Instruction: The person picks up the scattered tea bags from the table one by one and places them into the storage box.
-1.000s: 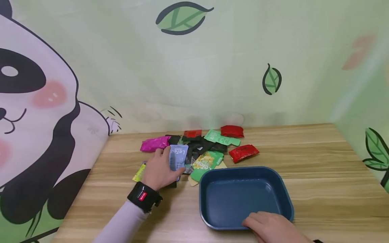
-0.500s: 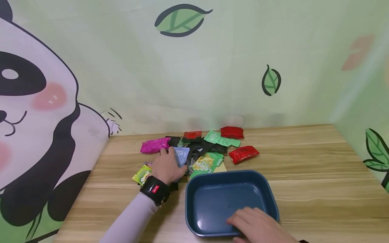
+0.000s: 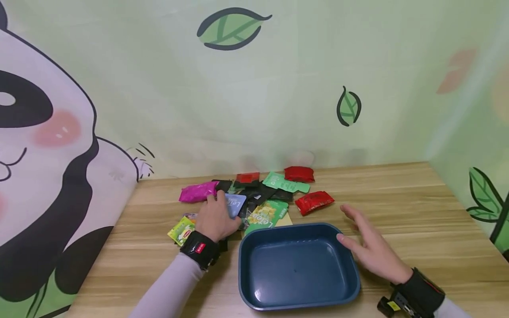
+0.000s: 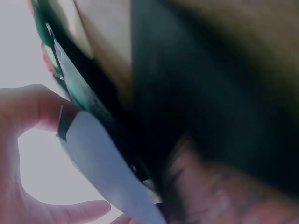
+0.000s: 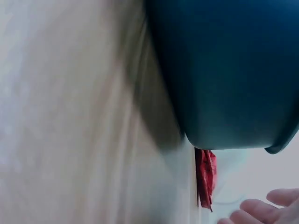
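Observation:
My left hand (image 3: 216,219) lies over the left part of the packet pile and grips a light blue flat packet (image 3: 235,204) between thumb and fingers. In the left wrist view that packet (image 4: 105,163) stands tilted, its edge against the thumb. My right hand (image 3: 374,249) is held at the right of a dark blue plastic bin (image 3: 298,304), fingers straight and apart, with the thumb near the rim. It holds nothing. The bin has no packets in it. Right of the left hand lies a green packet with yellow flowers (image 3: 266,214).
A magenta packet (image 3: 198,192) and a yellow-green packet (image 3: 181,230) lie left of the pile. Two red packets (image 3: 299,174) (image 3: 314,202) lie on its right, near a mint green packet (image 3: 284,182). Several black packets (image 3: 258,194) fill the middle. A printed cloth hangs behind the table (image 3: 417,212).
The right hand has let go of the bin's front edge and moved to its right side. The bin has slid left. The left hand shifted slightly right, the blue packet with it.

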`<action>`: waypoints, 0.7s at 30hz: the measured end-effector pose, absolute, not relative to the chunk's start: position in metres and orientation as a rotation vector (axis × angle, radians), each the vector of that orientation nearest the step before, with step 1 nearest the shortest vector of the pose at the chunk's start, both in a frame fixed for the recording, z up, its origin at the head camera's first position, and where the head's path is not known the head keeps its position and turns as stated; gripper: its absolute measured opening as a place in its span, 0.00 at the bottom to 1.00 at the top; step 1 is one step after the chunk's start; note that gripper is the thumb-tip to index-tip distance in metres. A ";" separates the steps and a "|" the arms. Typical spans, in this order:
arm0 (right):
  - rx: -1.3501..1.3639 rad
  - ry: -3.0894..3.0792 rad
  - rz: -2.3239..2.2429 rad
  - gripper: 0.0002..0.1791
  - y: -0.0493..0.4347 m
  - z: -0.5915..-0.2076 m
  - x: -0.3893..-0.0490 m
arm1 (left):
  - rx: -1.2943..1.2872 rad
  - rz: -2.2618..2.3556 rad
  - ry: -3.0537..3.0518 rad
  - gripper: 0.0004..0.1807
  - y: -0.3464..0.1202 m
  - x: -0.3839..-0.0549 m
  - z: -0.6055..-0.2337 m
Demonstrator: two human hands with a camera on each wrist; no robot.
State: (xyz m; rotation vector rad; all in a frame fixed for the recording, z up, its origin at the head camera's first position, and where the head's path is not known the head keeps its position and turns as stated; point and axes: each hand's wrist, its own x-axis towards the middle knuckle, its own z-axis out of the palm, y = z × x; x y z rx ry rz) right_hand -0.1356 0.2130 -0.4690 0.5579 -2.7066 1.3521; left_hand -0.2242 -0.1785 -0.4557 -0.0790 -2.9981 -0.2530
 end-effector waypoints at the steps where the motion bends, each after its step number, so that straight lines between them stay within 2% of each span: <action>1: 0.565 -2.721 1.407 0.42 0.213 -0.471 -0.136 | -0.075 -0.269 -2.992 0.44 -0.178 -0.224 -0.454; 5: 0.596 -2.770 1.535 0.42 0.212 -0.471 -0.134 | -0.092 -0.306 -2.945 0.45 -0.178 -0.222 -0.445; 11: 0.521 -2.917 1.449 0.44 0.207 -0.466 -0.125 | -0.213 -0.336 -2.835 0.46 -0.179 -0.211 -0.430; 16: 0.559 -2.989 1.254 0.37 0.211 -0.452 -0.125 | -0.307 -0.356 -2.765 0.44 -0.176 -0.198 -0.417; 21: 0.559 -3.044 1.349 0.33 0.220 -0.435 -0.136 | -0.391 -0.392 -2.705 0.44 -0.166 -0.188 -0.405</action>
